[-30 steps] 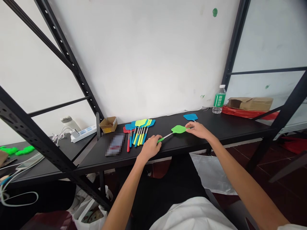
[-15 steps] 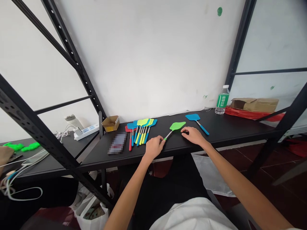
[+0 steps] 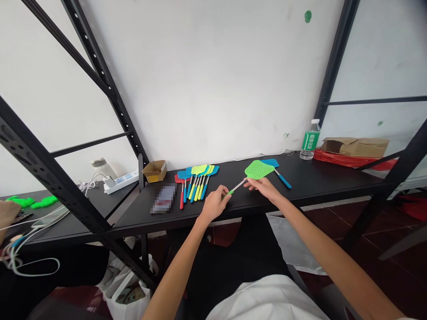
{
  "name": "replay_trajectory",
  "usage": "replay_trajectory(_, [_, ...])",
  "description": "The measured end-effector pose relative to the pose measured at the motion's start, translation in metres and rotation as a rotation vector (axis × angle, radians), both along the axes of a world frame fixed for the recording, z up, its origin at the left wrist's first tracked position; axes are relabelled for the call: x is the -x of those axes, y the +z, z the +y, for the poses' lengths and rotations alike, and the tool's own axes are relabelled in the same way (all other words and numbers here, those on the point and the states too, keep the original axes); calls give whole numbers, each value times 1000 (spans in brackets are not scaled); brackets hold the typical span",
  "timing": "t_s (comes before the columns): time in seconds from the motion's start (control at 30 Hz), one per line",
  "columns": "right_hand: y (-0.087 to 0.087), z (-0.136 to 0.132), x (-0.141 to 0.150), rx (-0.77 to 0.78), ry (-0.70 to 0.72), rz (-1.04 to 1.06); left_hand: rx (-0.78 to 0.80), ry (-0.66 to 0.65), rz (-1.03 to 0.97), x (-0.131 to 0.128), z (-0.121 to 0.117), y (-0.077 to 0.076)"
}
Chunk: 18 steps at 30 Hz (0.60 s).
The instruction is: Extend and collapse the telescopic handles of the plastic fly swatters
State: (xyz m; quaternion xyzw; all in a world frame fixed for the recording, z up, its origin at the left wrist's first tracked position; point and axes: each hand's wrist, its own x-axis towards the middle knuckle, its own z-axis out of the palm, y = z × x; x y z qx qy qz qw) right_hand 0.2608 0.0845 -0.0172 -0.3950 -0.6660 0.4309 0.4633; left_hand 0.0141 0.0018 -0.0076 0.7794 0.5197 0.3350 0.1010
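My left hand (image 3: pixel 215 203) is closed around the handle of a green fly swatter (image 3: pixel 259 170) with a perforated head and a metal rod. My right hand (image 3: pixel 262 188) pinches the same swatter where the rod meets the head. Behind that head lies a blue fly swatter (image 3: pixel 283 178) on the black table, its head partly covered from view. Left of my hands, a row of several fly swatters (image 3: pixel 196 183) in red, blue and yellow-green lies side by side, handles toward me.
A blurred-out flat object (image 3: pixel 164 198) and a small open cardboard box (image 3: pixel 155 171) sit left of the row. A water bottle (image 3: pixel 310 140) stands at the back right beside a cardboard box (image 3: pixel 355 146) on red plastic. Black rack posts (image 3: pixel 103 84) flank the table. Someone's hand (image 3: pixel 7 215) shows far left.
The green swatter's head has turned its flat face toward me and shifted right, over the blue swatter's head. My right hand has moved left and taken hold of it by the rod.
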Motion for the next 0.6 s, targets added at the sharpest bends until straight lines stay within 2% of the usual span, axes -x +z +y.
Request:
replay_trajectory(0.13, [5,-4,-4,78,-32,200,-31,-32,52,-2,-5,5])
replay_trajectory(0.23, [8,-10,-4,94,48,270,-67,-47,81,-3,-8,8])
replay_trajectory(0.37, [6,-14,4,96,149,274,-132,-20,100,-8,-8,11])
replay_trajectory(0.6, [1,-13,9,66,115,265,-266,108,190,-20,-6,2])
